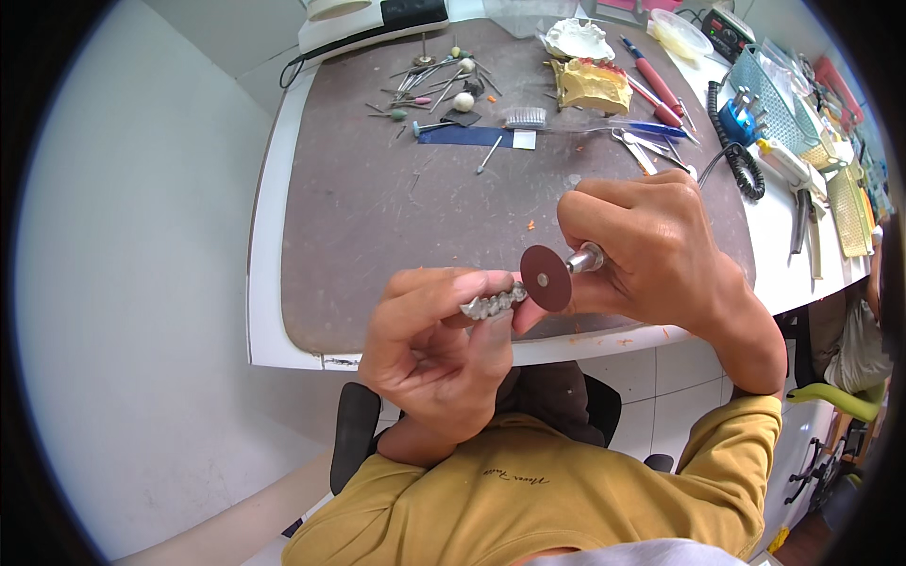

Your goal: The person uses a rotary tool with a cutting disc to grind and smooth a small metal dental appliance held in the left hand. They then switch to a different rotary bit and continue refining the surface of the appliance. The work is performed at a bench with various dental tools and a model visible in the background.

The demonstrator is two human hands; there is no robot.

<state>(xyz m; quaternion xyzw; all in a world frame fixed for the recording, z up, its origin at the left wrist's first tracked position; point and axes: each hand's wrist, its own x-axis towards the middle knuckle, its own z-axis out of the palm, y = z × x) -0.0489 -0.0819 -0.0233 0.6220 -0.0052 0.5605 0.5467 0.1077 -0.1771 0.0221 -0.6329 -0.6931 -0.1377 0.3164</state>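
Nearly closed, left fingers (pixel 481 281) pinch a toothed metal piece (pixel 494 305).

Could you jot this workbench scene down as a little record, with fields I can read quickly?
Left hand: pinches a small silvery, tooth-shaped metal piece
Right hand: grips a metal handpiece
Tool tip: thin reddish-brown disc
Disc and piece: close together; contact cannot be told
Surface: brown mat
Far side of mat: yellowish dental cast, white cast
Left of casts: scattered small bits, including one with a white ball; dark blue strip
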